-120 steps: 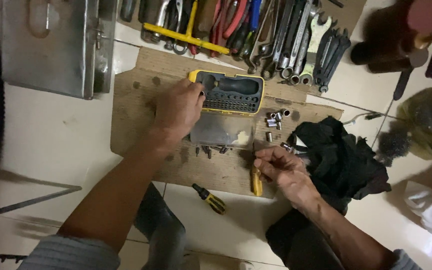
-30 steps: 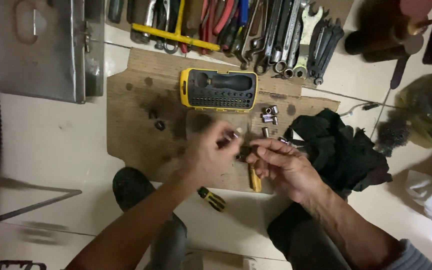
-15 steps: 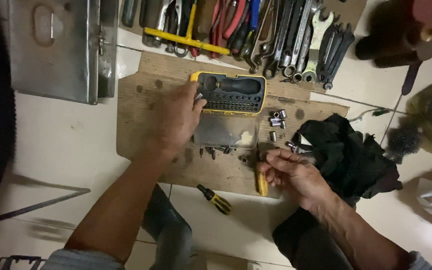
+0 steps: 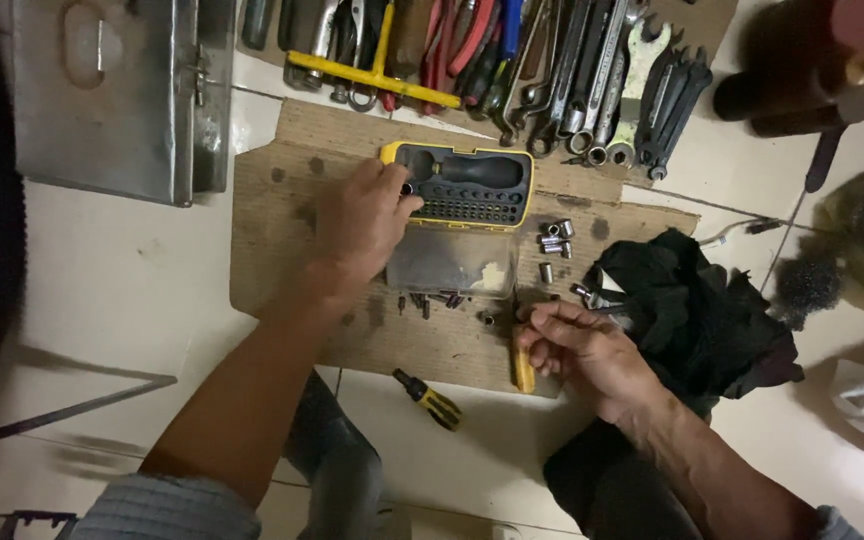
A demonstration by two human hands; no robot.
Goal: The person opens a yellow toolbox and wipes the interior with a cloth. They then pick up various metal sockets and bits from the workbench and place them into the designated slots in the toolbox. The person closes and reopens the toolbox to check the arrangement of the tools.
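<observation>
1. The person's left hand lies on the left end of an open yellow bit case, fingers spread over its edge. It touches the case; no closed grasp on anything is visible.
2. The case sits on a sheet of brown cardboard laid on a pale tiled floor. Its clear lid is folded open toward the person.
3. The right hand rests at the near edge of the cardboard, fingers curled around a yellow-handled driver. The handle pokes out below the palm; the grasp looks loosely clenched.
4. Small loose bits lie scattered just below the lid, between the two hands.
5. A cluster of metal sockets lies just right of the case.
6. A black cloth is heaped beside the right hand, touching the cardboard's right edge.
7. A short yellow-and-black screwdriver lies on the floor, just off the cardboard's near edge.
8. A row of wrenches and pliers lies beyond the case.
9. A grey metal box stands at the upper left.
</observation>
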